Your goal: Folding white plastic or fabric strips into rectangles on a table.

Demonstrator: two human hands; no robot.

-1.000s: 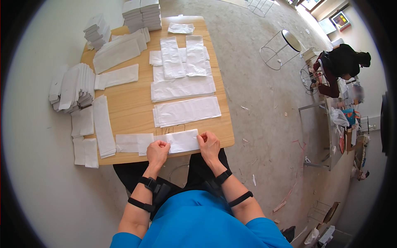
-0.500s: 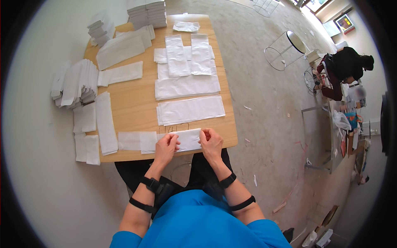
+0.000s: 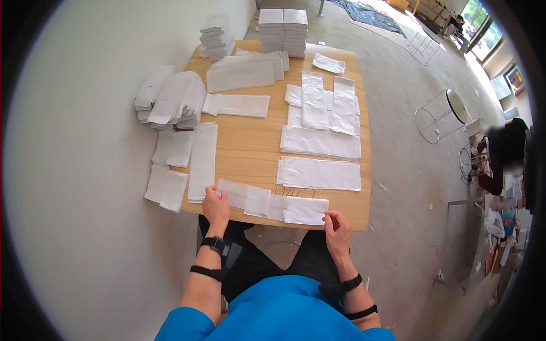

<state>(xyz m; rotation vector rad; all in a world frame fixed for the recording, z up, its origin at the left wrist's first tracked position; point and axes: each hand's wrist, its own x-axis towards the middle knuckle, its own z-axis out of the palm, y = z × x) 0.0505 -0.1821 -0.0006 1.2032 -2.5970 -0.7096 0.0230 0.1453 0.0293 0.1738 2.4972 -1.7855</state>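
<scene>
Wooden table [image 3: 244, 150]: right hand [image 3: 338, 232] pinches white paper [image 3: 306, 211].

At top centre of the frame, stacks [image 3: 283, 35] are being borne by the table [image 3: 244, 148]; white sheets [image 3: 321, 173] are being carried right of centre, a strip [image 3: 307, 212] just below centre.

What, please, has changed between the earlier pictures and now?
The left hand has come away from the rightmost white piece in the near row and moved left to the row's left end; its grip there is unclear. The view has shifted. The right hand remains at that piece's right edge; the stacks look unchanged.
</scene>
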